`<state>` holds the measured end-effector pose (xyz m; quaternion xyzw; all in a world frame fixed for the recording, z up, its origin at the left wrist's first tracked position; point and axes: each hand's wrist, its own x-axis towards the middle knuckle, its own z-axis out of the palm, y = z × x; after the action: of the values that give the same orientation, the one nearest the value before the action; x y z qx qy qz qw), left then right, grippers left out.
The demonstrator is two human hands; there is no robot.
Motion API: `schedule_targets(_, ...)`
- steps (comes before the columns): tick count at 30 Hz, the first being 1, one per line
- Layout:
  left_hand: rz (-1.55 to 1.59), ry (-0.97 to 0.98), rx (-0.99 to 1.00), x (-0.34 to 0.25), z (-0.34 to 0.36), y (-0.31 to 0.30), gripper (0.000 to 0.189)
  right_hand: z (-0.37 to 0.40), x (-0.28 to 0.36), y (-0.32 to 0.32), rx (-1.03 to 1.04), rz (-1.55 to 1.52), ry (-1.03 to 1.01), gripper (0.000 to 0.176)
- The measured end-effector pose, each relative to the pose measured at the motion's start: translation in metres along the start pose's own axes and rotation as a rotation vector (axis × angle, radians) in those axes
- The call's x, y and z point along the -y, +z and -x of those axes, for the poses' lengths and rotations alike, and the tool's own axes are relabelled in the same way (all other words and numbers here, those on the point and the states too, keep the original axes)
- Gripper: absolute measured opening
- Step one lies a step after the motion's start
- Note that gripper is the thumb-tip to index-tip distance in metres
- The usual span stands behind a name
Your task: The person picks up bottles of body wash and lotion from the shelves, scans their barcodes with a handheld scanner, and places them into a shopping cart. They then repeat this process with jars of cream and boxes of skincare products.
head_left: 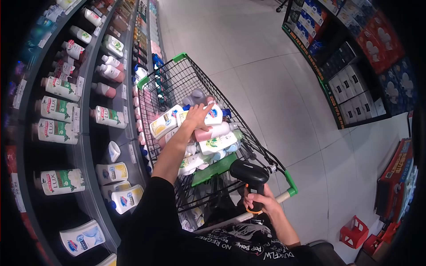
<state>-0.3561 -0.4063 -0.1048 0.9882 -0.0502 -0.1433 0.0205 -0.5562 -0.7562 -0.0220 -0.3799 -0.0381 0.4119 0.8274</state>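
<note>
My left hand reaches over the pile in the shopping cart. Its thumb and fingers straddle a white body wash bottle with a blue label and blue cap. A white bottle with a yellow edge lies left of that hand. Just below the fingers are a pink bottle and a white bottle with green leaves. Near the cart's handle, my right hand is wrapped around the grip of a black barcode scanner with orange trim.
Shelves with LUX bottles and white body wash bottles run along the left. Across the tiled floor stands a display of boxed goods. A red crate sits at lower right.
</note>
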Motion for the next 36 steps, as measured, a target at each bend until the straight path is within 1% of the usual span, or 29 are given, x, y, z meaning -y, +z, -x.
schedule_targets(2,0.007,0.01,-0.001,0.002,0.005,0.001,0.12,0.0,-0.002,0.0,-0.019,0.004,-0.005,0.039)
schedule_targets(5,0.056,0.055,-0.063,0.009,0.012,0.005,0.118,0.001,0.0,0.002,-0.03,0.001,0.013,0.039)
schedule_targets(7,0.133,0.092,-0.106,0.016,0.015,0.007,0.112,0.0,0.0,0.003,-0.02,0.003,0.011,0.039)
schedule_targets(8,0.131,0.086,-0.111,0.019,0.017,0.007,0.112,0.0,0.0,0.004,-0.015,0.0,0.007,0.039)
schedule_targets(10,0.167,0.067,-0.116,0.025,0.023,0.006,0.104,0.0,-0.003,0.001,0.004,0.003,0.005,0.038)
schedule_targets(11,0.162,0.059,-0.122,0.028,0.029,0.006,0.104,0.0,-0.004,0.001,0.016,0.003,0.002,0.038)
schedule_targets(13,0.205,0.032,-0.278,0.032,0.045,0.011,0.098,0.0,-0.002,0.003,0.03,0.001,0.007,0.037)
schedule_targets(14,0.238,0.014,-0.372,0.03,0.056,0.012,0.086,0.001,-0.001,0.004,0.034,-0.003,0.012,0.036)
schedule_targets(15,0.226,0.008,-0.378,0.03,0.07,0.018,0.086,0.001,0.0,0.006,0.048,-0.004,0.008,0.036)
schedule_targets(17,0.586,-0.047,-0.587,0.027,0.101,0.037,0.073,0.002,0.0,0.007,0.023,0.045,0.031,0.034)
schedule_targets(19,0.726,-0.218,-0.397,-0.001,0.155,0.025,0.063,0.002,-0.006,0.0,0.061,0.076,0.054,0.034)
schedule_targets(21,0.936,-0.162,-0.286,-0.026,0.215,0.03,0.062,0.001,-0.012,-0.004,0.102,0.114,0.089,0.033)
schedule_targets(23,0.873,-0.215,-0.113,-0.042,0.268,0.035,0.061,0.002,-0.017,-0.002,0.128,0.241,0.093,0.03)
schedule_targets(24,0.879,-0.239,-0.129,-0.049,0.292,0.047,0.061,0.004,-0.016,0.001,0.116,0.314,0.117,0.03)
schedule_targets(26,0.591,-0.404,-0.146,-0.065,0.333,0.07,0.063,0.003,-0.016,0.004,0.161,0.384,0.133,0.031)
schedule_targets(27,0.492,-0.595,-0.065,-0.086,0.35,0.059,0.053,0.002,-0.016,0.005,0.186,0.444,0.131,0.032)
schedule_targets(29,0.803,-0.832,-0.292,-0.097,0.368,0.095,0.035,0.0,-0.019,0.002,0.233,0.468,0.15,0.035)
schedule_targets(30,0.817,-0.86,-0.308,-0.103,0.372,0.102,0.035,0.0,-0.019,0.003,0.22,0.43,0.143,0.035)
schedule_targets(32,0.609,-0.784,-0.514,-0.114,0.377,0.113,0.028,0.001,-0.02,0.007,0.192,0.348,0.157,0.035)
schedule_targets(33,0.629,-0.81,-0.526,-0.117,0.38,0.119,0.028,0.001,-0.022,0.005,0.191,0.365,0.171,0.035)
schedule_targets(36,0.644,-0.695,-0.653,-0.112,0.38,0.125,0.027,0.005,-0.018,0.013,0.186,0.363,0.203,0.034)
